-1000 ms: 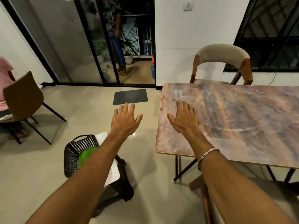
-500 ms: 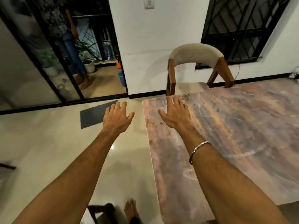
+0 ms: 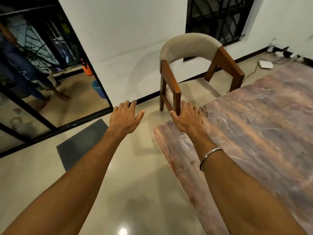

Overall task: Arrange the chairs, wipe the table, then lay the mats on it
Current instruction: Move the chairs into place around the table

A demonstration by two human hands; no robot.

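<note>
Both hands are empty, fingers loosely spread: the right hand [image 3: 188, 118] is over the table's [image 3: 254, 133] left corner, and the left hand [image 3: 126, 118] is above the floor just left of it. The chair [image 3: 189, 48] stands at the table's far end, its front leg just past the right hand. A dark mat [image 3: 81, 143] lies on the floor left of the table.

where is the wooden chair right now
In the head view the chair stands upper centre-right, at the far edge of the table, before the white wall under the barred window. The right hand hovers near its nearest leg.
</note>
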